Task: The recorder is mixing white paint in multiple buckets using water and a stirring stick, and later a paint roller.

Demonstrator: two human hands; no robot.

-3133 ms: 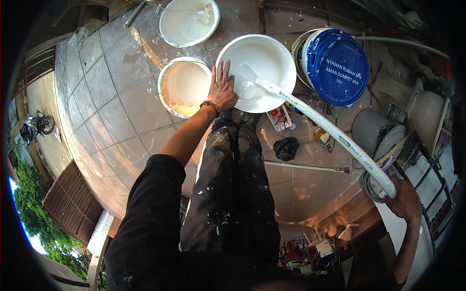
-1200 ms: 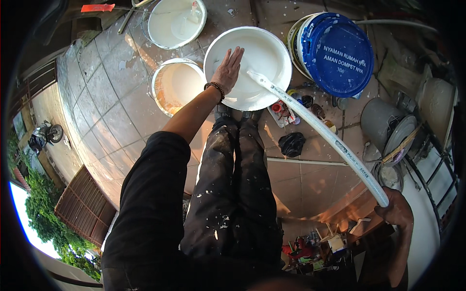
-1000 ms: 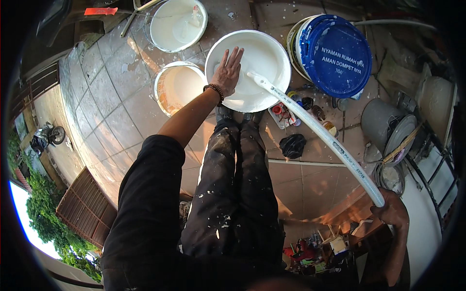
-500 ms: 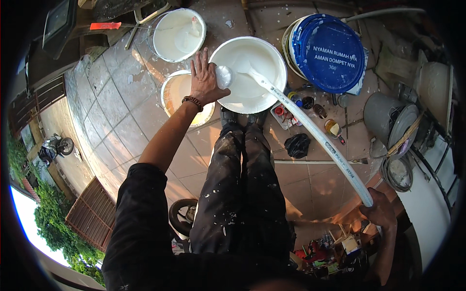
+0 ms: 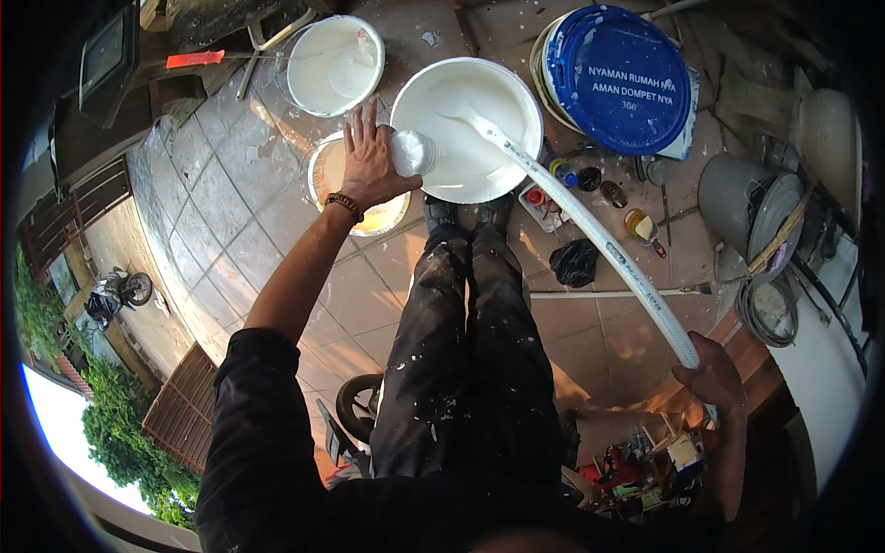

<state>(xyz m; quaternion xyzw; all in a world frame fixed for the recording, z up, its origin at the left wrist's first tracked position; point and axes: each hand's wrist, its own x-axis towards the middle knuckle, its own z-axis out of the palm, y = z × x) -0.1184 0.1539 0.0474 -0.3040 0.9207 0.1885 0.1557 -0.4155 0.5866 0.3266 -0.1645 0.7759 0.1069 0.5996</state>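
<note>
My left hand (image 5: 371, 164) is over the rim between two buckets. A clear plastic cup-like container (image 5: 412, 152) sits between its thumb and index finger, and the other fingers are spread. The container tilts over the large white bucket (image 5: 442, 190), which has whitish liquid in it. My right hand (image 5: 713, 373) is wrapped round one end of a long whitish hose (image 5: 613, 249). The hose's far end dips into that bucket. Partly behind my left hand stands a bucket with a tan inside (image 5: 327, 170).
Another white bucket (image 5: 309, 97) stands at the back, near an orange-handled tool (image 5: 195, 59). A blue-lidded pail (image 5: 618, 120) is at the back right. Small bottles, a paintbrush (image 5: 643, 229) and a black plastic bag (image 5: 574, 263) lie right of my feet. A grey pot (image 5: 737, 198) sits further right.
My left hand has shifted left with the clear container, which now shows more of its side. My right hand has moved slightly up with the hose. The whole view has shifted a little.
</note>
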